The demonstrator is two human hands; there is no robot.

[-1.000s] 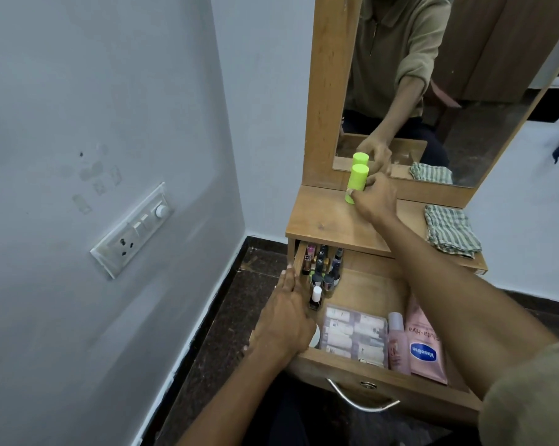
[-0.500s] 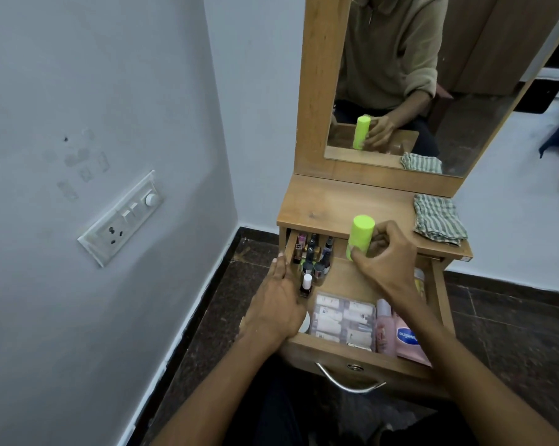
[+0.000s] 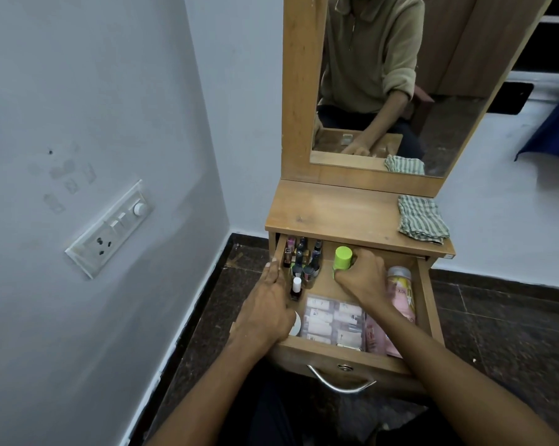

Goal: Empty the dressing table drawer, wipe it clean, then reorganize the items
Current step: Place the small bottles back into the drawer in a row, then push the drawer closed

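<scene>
Lower body of green bottle (image 3: pixel 342 257) was hidden behind the curled fingers (image 3: pixel 345 274) of the right hand (image 3: pixel 363 276). White round jar (image 3: pixel 295 323) was mostly covered by the left hand (image 3: pixel 268 312), just below its fingers; kind could not be told. Labels on small bottles (image 3: pixel 300 257) beside the left fingertips were too small to read. Print on pink bottle (image 3: pixel 400 296), right of the right-hand fingers, was blurred. Both forearms were cut off at the bottom edge.

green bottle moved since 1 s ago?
Yes. The green bottle, gripped by the right hand, came down off the tabletop into the drawer.
</scene>
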